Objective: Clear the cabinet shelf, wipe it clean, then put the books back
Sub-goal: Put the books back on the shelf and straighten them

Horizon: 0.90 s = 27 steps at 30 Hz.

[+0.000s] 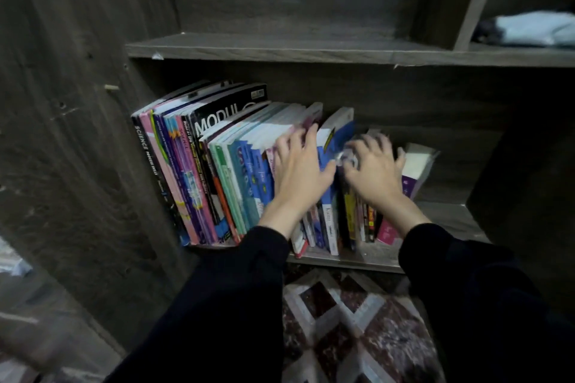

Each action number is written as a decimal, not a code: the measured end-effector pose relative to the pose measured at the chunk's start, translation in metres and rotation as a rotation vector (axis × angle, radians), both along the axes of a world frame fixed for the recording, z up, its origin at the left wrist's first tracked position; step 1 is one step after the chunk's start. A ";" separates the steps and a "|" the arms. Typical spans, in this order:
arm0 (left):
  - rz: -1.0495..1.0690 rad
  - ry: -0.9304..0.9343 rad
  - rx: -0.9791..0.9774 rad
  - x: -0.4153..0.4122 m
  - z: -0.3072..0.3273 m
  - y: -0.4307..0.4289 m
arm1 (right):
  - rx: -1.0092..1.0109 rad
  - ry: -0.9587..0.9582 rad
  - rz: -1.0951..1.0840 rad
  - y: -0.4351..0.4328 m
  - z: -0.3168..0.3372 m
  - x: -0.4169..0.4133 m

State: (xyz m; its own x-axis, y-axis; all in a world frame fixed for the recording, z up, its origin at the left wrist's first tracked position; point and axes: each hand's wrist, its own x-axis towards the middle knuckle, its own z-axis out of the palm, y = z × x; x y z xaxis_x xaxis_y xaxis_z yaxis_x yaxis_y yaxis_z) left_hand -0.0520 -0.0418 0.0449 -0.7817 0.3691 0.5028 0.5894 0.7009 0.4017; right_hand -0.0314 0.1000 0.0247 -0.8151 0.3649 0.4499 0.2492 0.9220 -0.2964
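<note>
The left hand [298, 171] lies with fingers spread on the top edges of the books [199, 165], thumb against a tall blue book [339, 134]. Just right of it the right hand [375, 172] is blurred, fingers fanned over shorter books [371, 218]; I can't tell whether it grips. The row leans on the shelf [448, 214] beneath both hands. Below the wrists lies a patterned rug [357, 320].
</note>
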 end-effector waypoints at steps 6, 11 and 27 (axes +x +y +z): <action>0.007 -0.102 -0.042 -0.010 -0.017 0.010 | -0.191 -0.205 0.227 0.014 -0.021 0.003; 0.016 -0.131 0.145 -0.002 -0.021 0.018 | -0.086 -0.254 0.219 0.012 -0.026 0.003; -0.065 -0.217 0.612 0.033 -0.052 0.005 | -0.061 -0.284 0.223 0.010 -0.024 0.003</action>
